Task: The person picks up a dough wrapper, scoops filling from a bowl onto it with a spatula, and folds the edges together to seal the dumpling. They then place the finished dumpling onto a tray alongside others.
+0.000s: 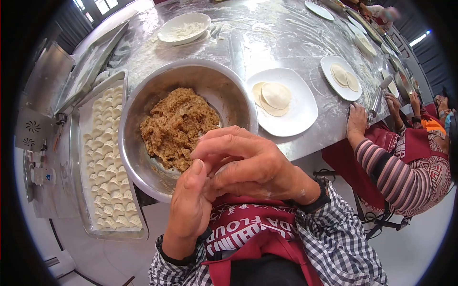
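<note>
My left hand [187, 209] and my right hand [255, 164] are pressed together over the near rim of a large metal bowl [245, 102]. Both are closed, with curled fingers meeting around a dumpling. Only a pale sliver of its dough shows between them; the fingers hide the rest. Brown minced filling [176, 124] is heaped inside the bowl. Right of the bowl, a white square plate [291, 121] carries round dough wrappers [275, 95]. On the left, a metal tray [107, 233] holds rows of many folded dumplings [109, 157].
A floury metal table [267, 38] extends ahead. Flour lies in a white dish [184, 27] at the back. Another plate [344, 90] of wrappers stands farther right, near a co-worker's hand [357, 121] and striped sleeve [393, 167]. More people and plates line the right edge.
</note>
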`<state>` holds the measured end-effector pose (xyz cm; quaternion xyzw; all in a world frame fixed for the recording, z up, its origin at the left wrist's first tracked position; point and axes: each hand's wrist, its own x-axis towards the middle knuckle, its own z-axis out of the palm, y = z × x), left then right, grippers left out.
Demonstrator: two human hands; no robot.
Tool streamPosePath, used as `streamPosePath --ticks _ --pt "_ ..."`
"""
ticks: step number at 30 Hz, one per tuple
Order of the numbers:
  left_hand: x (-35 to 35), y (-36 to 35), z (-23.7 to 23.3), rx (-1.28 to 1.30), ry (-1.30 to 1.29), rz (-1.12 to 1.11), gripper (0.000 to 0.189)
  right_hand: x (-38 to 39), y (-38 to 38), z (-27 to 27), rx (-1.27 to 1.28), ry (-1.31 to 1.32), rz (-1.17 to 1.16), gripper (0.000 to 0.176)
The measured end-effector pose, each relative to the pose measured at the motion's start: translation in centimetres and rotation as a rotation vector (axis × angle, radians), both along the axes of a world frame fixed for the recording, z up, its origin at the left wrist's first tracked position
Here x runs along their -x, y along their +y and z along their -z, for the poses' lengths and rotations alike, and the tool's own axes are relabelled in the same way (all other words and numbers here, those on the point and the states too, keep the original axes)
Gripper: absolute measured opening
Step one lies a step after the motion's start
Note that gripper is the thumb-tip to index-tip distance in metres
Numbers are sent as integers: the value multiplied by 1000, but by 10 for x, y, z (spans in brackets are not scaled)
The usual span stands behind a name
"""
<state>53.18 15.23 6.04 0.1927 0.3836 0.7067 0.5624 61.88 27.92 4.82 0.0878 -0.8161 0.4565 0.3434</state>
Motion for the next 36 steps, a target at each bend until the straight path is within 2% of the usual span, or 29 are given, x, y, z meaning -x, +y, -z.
streamPosePath --ticks 7,10,16,18,19,21,25,27,31,33,36 --pt "3 -3 7 11 1 2 48 0 3 0 -43 -27 -29 15" --pt "4 -3 6 32 25 39 48 0 1 -2 30 -52 -7 12" --pt "0 -1 2 43 36 -42 51 2 10 4 -70 41 -120 17" --pt "2 -2 5 53 -96 4 53 0 4 4 65 -26 -79 21" --pt "1 -2 4 52 -96 5 53 -1 1 4 64 -25 -78 21" --pt "1 -2 2 70 -22 -29 56 -2 -2 8 319 -47 -113 22" --pt "1 -2 2 30 -74 32 55 -3 3 15 261 -27 -124 26" --pt "2 -2 6 -13 -81 51 55 -3 8 15 129 42 -152 26" --pt "1 0 4 -22 -146 44 54 -5 2 5 184 -4 -84 23" --pt "0 -1 2 -42 -192 -20 52 -5 -2 -1 177 -25 58 19" --pt "5 -2 13 -160 -291 56 50 -7 -3 9 248 57 -9 24"
